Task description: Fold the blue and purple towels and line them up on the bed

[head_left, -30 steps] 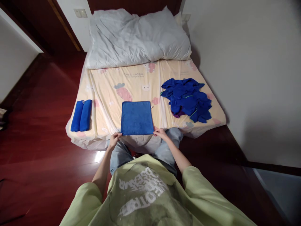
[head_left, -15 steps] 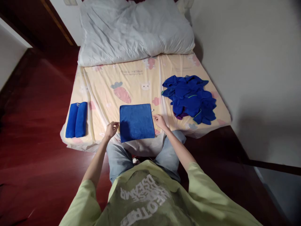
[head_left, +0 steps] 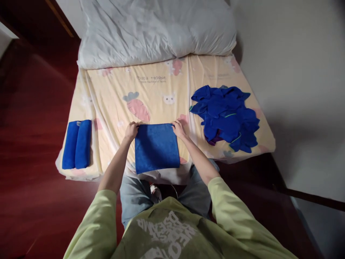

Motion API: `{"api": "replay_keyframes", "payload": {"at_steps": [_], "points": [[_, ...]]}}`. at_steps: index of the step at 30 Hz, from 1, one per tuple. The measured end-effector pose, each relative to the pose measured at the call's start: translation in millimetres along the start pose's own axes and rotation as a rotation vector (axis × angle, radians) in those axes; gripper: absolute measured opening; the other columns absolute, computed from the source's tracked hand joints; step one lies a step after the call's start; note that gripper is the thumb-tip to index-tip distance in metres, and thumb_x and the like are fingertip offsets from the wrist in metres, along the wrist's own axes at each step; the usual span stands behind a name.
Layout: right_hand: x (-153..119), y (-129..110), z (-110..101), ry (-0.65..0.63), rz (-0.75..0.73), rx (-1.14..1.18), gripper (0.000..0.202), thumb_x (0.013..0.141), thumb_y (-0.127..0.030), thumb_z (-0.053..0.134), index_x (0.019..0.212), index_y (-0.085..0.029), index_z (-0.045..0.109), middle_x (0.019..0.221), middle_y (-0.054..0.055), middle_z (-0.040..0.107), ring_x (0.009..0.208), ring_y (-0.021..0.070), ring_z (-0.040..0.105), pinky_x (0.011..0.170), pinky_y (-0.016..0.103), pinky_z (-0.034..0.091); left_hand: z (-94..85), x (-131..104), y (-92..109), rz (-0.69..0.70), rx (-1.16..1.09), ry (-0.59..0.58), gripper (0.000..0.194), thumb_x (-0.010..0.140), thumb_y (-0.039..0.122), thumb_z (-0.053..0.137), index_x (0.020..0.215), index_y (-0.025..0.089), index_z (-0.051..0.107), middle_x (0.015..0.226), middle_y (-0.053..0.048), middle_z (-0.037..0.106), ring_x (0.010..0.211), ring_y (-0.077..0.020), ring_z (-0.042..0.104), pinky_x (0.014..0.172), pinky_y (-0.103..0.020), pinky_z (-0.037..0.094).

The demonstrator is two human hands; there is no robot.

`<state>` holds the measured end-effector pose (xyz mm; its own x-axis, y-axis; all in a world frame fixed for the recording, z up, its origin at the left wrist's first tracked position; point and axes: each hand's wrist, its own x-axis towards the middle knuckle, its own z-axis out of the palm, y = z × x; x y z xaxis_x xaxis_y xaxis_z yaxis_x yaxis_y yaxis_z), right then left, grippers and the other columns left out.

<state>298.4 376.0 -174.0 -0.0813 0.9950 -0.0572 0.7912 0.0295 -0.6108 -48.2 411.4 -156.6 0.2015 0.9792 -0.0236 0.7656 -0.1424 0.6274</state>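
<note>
A square blue cloth (head_left: 157, 149) lies flat near the front edge of the bed, in front of my knees. My left hand (head_left: 132, 131) is closed on its far left corner. At the far right corner, the fingers of my right hand (head_left: 178, 128) pinch the same cloth. To the left lie two blue cloth rolls (head_left: 77, 144), side by side and touching. A loose heap of crumpled blue cloths (head_left: 225, 115) sits on the right, with green edging on some and a bit of purple at its lower left.
The bed has a cream sheet (head_left: 107, 97) printed with carrots and rabbits. Across its far end lies a bulky white quilt (head_left: 159, 32). A pale wall (head_left: 291, 79) stands to the right; dark red floor (head_left: 32, 126) stretches to the left.
Both hands have moved forward from beside the cloth to its far corners and taken hold of them. My view has shifted slightly, closer to the bed.
</note>
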Motion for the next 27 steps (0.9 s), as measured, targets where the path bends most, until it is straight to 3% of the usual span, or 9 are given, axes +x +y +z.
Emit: {"api": "replay_keyframes", "payload": {"at_steps": [5,12,17,21,27], "points": [[1,8,-4,0.015,-0.097,0.076,0.023,0.094,-0.011,0.058,0.109,-0.012,0.075,0.117,0.015,0.072,0.109,0.0238,0.066,0.106,0.035,0.05,1.3,2,-8,0.016,0.029,0.072,0.02,0.083,0.019,0.059,0.083,0.018,0.079,0.084,-0.013,0.066,0.083,-0.0273,0.064,0.085,-0.038,0.052],[8,5,-8,0.065,0.073,0.114,0.021,0.098,-0.017,0.059,0.103,-0.014,0.079,0.107,0.015,0.079,0.094,0.024,0.072,0.092,0.033,0.054,-6.0,8,2,-0.022,0.259,-0.035,0.028,0.092,0.018,0.052,0.097,0.013,0.079,0.101,-0.016,0.07,0.095,-0.027,0.068,0.089,-0.035,0.052],[14,7,-3,0.095,0.12,0.086,0.02,0.097,-0.018,0.061,0.099,-0.014,0.08,0.102,0.016,0.08,0.091,0.0259,0.072,0.09,0.036,0.055,-5.8,11,5,-0.031,0.343,-0.043,0.031,0.096,0.019,0.048,0.099,0.013,0.078,0.103,-0.016,0.069,0.092,-0.0259,0.067,0.085,-0.034,0.052],[19,11,1,0.103,0.13,0.096,0.018,0.095,-0.016,0.061,0.096,-0.014,0.079,0.098,0.014,0.08,0.09,0.0243,0.073,0.089,0.035,0.056,-2.6,12,3,-0.037,0.318,-0.055,0.029,0.096,0.019,0.049,0.099,0.013,0.077,0.106,-0.015,0.068,0.093,-0.0256,0.067,0.087,-0.035,0.053],[19,21,3,0.078,0.095,0.166,0.015,0.09,-0.023,0.069,0.098,-0.015,0.078,0.094,0.011,0.079,0.088,0.0232,0.073,0.089,0.036,0.058,-5.6,16,-1,-0.018,0.182,-0.082,0.013,0.082,0.02,0.068,0.091,0.013,0.074,0.101,-0.013,0.068,0.099,-0.0262,0.066,0.1,-0.037,0.053]]}}
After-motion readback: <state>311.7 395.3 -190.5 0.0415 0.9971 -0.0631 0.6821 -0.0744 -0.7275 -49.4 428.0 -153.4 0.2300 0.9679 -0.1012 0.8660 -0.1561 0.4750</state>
